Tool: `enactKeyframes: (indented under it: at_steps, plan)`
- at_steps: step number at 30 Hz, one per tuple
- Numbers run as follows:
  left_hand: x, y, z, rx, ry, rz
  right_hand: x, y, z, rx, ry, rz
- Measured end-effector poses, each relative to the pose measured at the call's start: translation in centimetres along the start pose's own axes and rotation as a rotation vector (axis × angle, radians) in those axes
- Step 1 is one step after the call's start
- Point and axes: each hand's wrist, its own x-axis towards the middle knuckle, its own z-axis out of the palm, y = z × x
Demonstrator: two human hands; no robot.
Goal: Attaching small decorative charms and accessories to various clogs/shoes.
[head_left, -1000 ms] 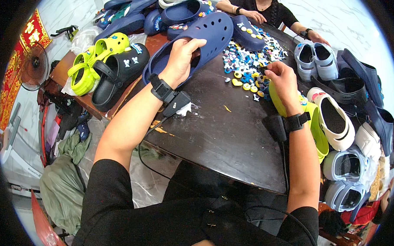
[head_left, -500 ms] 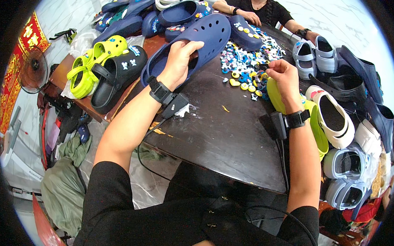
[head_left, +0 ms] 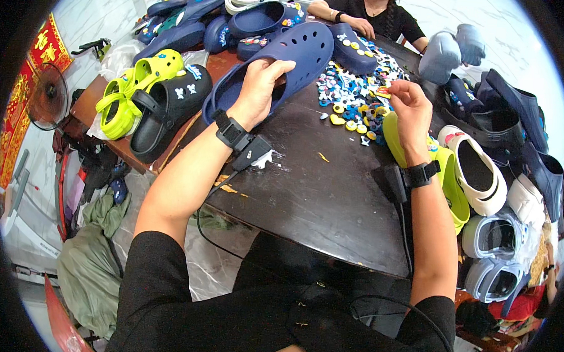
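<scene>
My left hand (head_left: 258, 91) grips a navy blue clog (head_left: 305, 52) by its side, thumb on top and fingers inside the opening. The clog is tilted above the dark table, its holed upper pointing away from me; no charms show on it. My right hand (head_left: 411, 115) is closed in a pinch over the edge of a pile of small colourful shoe charms (head_left: 350, 85). At its fingertips shows a small red and yellow charm (head_left: 382, 92). Just under this hand stand lime green clogs (head_left: 450, 188). A second navy clog (head_left: 353, 49) with round yellow-white charms rests at the pile's far side.
Lime clogs (head_left: 120, 105) and a black clog (head_left: 166, 116) stand at left. More navy clogs (head_left: 256, 20) are heaped at the back. White clogs (head_left: 478, 170) and grey-blue clogs (head_left: 491, 236) line the right. Across the table (head_left: 306, 195), a person (head_left: 380, 18) holds up grey clogs (head_left: 441, 57).
My right hand has lifted slightly, and a red and yellow charm now shows at its fingertips. Across the table, the grey clogs have been raised and tipped. My left hand barely moved.
</scene>
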Motion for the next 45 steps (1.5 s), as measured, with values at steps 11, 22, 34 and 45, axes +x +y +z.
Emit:
enactKeyframes:
  at_steps: [11,22,34,45]
  plan:
    - [0.09,-0.1,-0.33,0.003,-0.014,0.02,-0.06,-0.13,-0.05,0.114,-0.027,0.028]
    - [-0.16,0.15,0.09,-0.012,-0.004,-0.009,-0.05,0.49,-0.06,0.133,-0.036,0.059]
    - [0.02,-0.01,-0.33,0.002,-0.024,-0.011,0.07,0.27,-0.41,0.102,-0.01,0.15]
    - [-0.11,0.07,-0.15,-0.004,-0.022,-0.014,-0.11,-0.18,-0.25,0.088,-0.024,0.217]
